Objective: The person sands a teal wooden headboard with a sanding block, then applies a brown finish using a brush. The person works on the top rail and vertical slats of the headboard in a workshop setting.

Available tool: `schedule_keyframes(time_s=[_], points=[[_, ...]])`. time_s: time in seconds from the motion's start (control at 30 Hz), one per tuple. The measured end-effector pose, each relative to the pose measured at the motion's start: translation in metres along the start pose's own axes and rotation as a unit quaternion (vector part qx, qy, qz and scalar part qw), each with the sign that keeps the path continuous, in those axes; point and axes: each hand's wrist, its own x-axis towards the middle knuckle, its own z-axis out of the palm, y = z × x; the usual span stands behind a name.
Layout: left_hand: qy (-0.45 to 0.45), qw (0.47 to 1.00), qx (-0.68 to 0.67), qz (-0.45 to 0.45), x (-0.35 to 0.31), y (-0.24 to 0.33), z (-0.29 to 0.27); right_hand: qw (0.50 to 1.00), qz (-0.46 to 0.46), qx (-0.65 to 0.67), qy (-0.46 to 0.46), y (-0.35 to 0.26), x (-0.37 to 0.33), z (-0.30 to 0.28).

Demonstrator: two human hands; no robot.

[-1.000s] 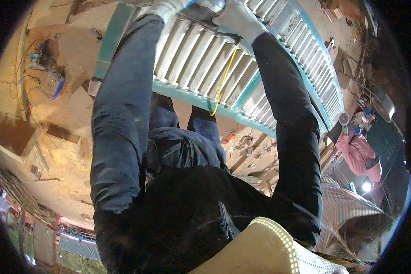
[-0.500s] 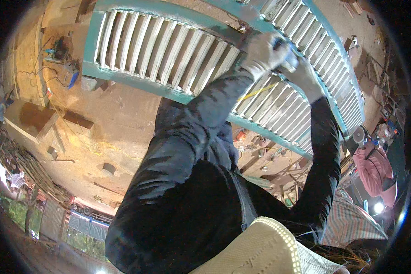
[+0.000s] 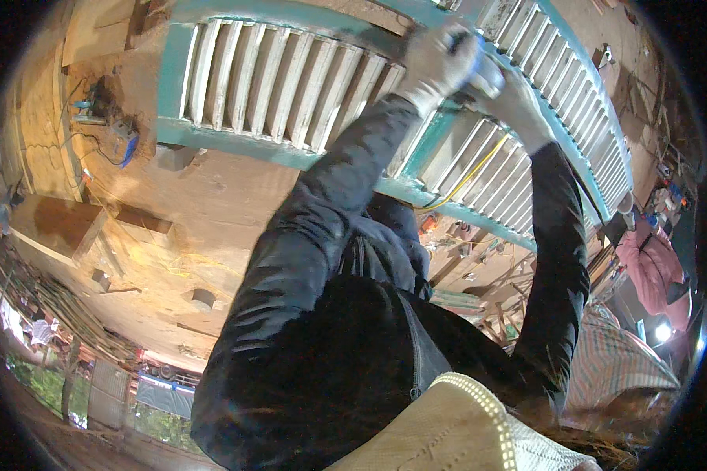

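Two louvred wooden shutters with teal frames and whitish slats lie in front of me, a near shutter (image 3: 236, 137) and a far-right shutter (image 3: 585, 90). Both my hands wear pale gloves and meet over the frames between them. My left hand (image 3: 440, 63) is closed round a blue hand-held tool (image 3: 485, 71), blurred and mostly covered, so its exact kind is unclear. From the right, my right hand (image 3: 518, 106) closes on the same tool's lower side; its fingertips are partly hidden. A thin yellow cord (image 3: 479, 166) runs across the slats below my hands.
On the dusty ground at left are a wooden box (image 3: 55, 224), a wood block (image 3: 144, 220) and a blue tool with a cord (image 3: 124, 145). A pink garment (image 3: 652, 271) and a striped sheet (image 3: 617, 361) are at right, by a bright lamp (image 3: 663, 333).
My hands, still together on the blue tool, have moved a little left and away along the shutter frame. The yellow cord now hangs over the near shutter's lower edge. The whole view has shifted slightly.
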Motion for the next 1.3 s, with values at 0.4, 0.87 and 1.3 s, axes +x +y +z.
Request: schedule_keyframes(time_s=[0.4,0.87,1.3], points=[[0.056,0.983,0.098,-0.147,0.115,-0.005,-0.22,0.988,-0.101,0.095,0.061,-0.187,0.119,0.015],[-0.017,0.995,0.09,-0.038,-0.007,-0.001,0.022,0.998,-0.032,0.031,0.039,0.019,-0.024,-0.02],[-0.022,0.996,0.081,-0.015,-0.113,0.001,0.226,0.998,0.057,-0.019,-0.024,0.2,-0.141,-0.028]])
